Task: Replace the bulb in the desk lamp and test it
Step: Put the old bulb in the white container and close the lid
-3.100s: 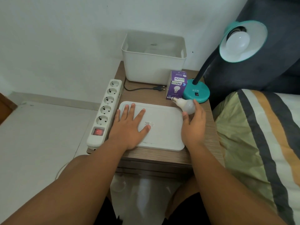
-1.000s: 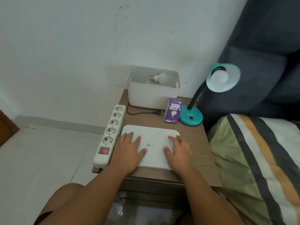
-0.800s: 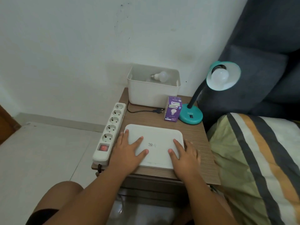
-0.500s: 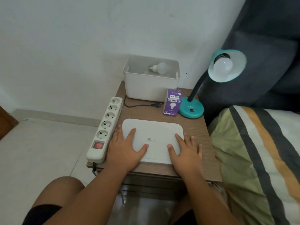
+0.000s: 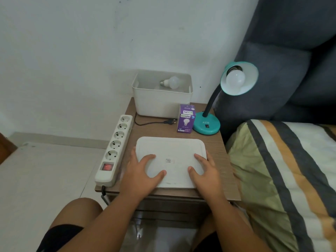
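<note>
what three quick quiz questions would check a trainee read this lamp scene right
1. True or false: the plug of the lamp sits in the power strip.
2. Where does the loose bulb lie? A) on the tray B) in the white bin C) on the bed
3. What do the left hand and right hand rest on?

Key: 1. False, it lies on the table. 2. B, the bin. 3. The white tray.
</note>
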